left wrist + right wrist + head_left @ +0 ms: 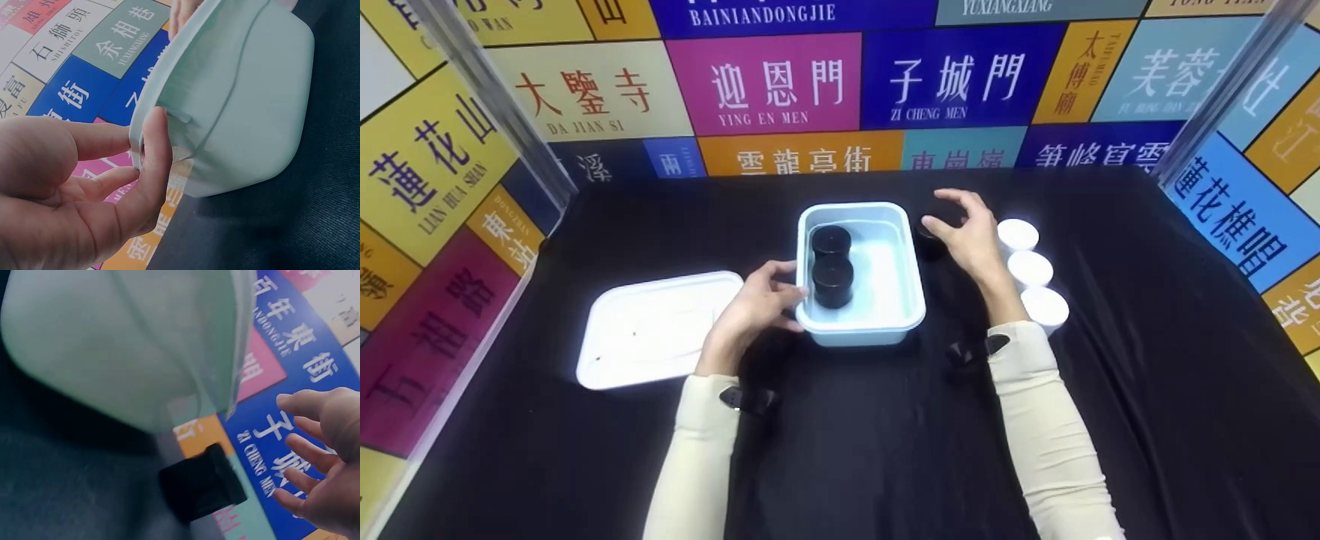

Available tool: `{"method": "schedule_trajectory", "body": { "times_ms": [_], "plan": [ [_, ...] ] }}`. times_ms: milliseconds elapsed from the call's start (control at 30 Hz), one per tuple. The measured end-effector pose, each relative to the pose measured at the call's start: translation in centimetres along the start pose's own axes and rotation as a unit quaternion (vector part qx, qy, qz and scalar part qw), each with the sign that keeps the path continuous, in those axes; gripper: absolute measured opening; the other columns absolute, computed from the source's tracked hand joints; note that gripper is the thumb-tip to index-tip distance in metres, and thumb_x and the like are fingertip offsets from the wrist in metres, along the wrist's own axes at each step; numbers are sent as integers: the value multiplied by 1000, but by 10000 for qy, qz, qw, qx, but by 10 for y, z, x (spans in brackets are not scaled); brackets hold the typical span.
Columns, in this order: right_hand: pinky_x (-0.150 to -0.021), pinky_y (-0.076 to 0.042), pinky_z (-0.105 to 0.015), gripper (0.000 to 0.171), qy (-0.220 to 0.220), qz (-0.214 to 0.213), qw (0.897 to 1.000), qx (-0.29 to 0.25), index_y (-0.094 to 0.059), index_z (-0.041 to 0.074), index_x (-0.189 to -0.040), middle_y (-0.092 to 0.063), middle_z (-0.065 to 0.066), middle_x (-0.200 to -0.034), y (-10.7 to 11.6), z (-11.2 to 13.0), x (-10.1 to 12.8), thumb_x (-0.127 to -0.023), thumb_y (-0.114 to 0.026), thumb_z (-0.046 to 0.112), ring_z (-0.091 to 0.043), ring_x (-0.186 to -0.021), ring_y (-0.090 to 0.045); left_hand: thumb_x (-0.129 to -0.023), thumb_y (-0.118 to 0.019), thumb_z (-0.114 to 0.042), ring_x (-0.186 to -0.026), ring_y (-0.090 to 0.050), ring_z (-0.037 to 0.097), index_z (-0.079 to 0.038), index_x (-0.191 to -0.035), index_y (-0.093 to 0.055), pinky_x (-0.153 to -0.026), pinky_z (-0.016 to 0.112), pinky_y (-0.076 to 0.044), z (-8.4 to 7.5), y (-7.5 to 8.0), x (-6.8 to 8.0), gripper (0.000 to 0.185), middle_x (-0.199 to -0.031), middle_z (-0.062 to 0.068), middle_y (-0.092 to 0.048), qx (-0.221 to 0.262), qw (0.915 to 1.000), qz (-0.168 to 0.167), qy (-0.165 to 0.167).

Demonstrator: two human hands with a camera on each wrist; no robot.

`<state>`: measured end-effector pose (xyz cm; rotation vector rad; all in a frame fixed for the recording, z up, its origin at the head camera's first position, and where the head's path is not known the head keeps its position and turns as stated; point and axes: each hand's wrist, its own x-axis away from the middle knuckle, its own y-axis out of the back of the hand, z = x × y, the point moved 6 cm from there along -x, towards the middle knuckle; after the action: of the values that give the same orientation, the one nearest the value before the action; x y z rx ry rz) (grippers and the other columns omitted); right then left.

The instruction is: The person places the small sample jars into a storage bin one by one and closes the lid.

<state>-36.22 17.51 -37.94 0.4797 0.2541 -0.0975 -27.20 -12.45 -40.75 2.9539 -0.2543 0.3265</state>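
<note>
Black cloth covers the table. Left hand (pixel 750 311) pinches the left rim of the tub (pixel 911 300); thin plastic, judged light and flexible. Right hand (pixel 971 236), fingers spread and empty, hovers over a black jar (pixel 928 241) just right of the tub; likely rigid, smooth-sided, best gripped around its lid.

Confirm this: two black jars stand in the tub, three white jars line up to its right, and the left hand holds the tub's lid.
Not quite: the left hand grips the tub by its rim, as the left wrist view shows. The lid lies untouched beside it. The black jars and white jars are right.
</note>
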Motion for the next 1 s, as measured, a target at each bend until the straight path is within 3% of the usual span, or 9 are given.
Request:
{"method": "schedule_trajectory", "body": {
  "times_ms": [167,333,633,1000],
  "plan": [
    [-125,-35,-47,63,-582,202,9981,-43,-50,10,-145,-43,-14,-155,-2,-26,-3,-89,-76,22,-34,-147,-35,-97,-59,-1,-75,-68,20,0,-147,-39,-56,28,-65,1,0,0,54,-117,28,-62,-11,10000,-6,15],
    [-125,-36,-43,78,-1081,398,9931,-211,-36,12,-154,-36,-11,-160,-7,-46,-4,-89,-77,25,-33,-148,-34,-97,-59,-1,-72,-67,18,1,-146,-38,-56,29,-65,0,0,0,54,-115,27,-62,-8,10000,3,1],
    [-124,-37,-42,84,-1219,503,9895,-596,-29,7,-156,-32,-16,-162,-18,-64,-6,-89,-76,21,-38,-146,-37,-97,-60,-1,-73,-67,18,-1,-147,-39,-56,29,-65,-1,1,-2,54,-110,23,-63,1,10000,-33,37],
    [-123,-37,-35,79,-1162,429,9898,-703,-34,7,-154,-40,-18,-157,-28,-69,-7,-89,-76,15,-28,-144,-43,-98,-59,0,-77,-68,23,1,-147,-38,-56,29,-65,0,1,-1,53,-115,28,-62,13,10000,-22,-18]
  ]
}}
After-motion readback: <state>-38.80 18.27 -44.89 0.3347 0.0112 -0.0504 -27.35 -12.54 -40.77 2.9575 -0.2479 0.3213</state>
